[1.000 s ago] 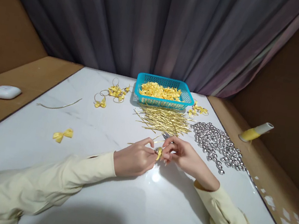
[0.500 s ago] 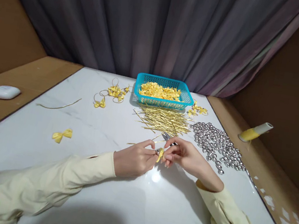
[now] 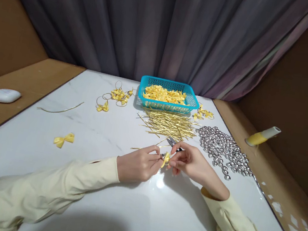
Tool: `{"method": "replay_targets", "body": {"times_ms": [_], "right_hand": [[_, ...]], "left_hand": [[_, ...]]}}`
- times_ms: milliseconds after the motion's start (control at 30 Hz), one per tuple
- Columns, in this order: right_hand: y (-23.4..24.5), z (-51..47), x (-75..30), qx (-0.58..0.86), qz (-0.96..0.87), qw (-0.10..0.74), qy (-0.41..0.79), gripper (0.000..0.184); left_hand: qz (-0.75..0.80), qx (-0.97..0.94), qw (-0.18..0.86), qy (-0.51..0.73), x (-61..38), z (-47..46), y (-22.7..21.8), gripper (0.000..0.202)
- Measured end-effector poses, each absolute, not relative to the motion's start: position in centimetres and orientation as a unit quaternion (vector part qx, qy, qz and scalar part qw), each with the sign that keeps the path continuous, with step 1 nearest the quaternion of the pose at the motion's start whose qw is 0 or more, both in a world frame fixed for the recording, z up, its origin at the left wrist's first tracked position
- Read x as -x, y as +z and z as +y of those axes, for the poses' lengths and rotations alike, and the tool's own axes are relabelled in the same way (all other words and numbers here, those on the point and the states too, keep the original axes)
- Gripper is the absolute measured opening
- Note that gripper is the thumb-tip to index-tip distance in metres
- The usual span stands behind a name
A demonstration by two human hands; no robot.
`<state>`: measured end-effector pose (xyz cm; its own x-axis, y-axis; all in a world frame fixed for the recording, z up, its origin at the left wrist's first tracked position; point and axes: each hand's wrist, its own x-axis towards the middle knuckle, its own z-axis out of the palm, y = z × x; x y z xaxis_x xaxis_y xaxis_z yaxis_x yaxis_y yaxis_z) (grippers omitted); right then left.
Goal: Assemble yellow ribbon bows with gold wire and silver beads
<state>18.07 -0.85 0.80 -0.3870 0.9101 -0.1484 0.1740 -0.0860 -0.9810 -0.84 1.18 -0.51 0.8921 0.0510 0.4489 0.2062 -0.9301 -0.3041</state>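
Note:
Between my hands is a small yellow ribbon bow [image 3: 166,159], with a shiny silver bead [image 3: 162,156] against its left side. My left hand [image 3: 139,164] pinches the bead and bow from the left. From the right, my right hand [image 3: 189,161] has its thumb and fingertips closed at the bow's edge; its other fingers are curled. Small scissors [image 3: 171,141] with dark blades lie just beyond, partly hidden behind my right hand. A few gold cords [image 3: 136,148] rest on the table beside my left hand.
A blue basket [image 3: 167,106] of yellow bows stands at the back, before a pile of gold cords [image 3: 170,124]. Silver beads [image 3: 221,146] spread rightward. Looped bow pieces [image 3: 120,95], a loose bow [image 3: 64,140] and one cord [image 3: 62,110] lie left. A yellow-wound tube [image 3: 262,136] lies far right.
My right hand has shifted very slightly to the right and its fingers have moved a little at the bow. My left hand stays nearly in place.

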Motion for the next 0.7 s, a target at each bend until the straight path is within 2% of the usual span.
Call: {"method": "replay_targets", "body": {"times_ms": [700], "right_hand": [[0.58,-1.13,-17.58,0.45,-0.608,0.317,0.573,0.018]], "left_hand": [[-0.081,0.956,0.111,-0.258,0.96,1.24,-0.76,0.014]]}}
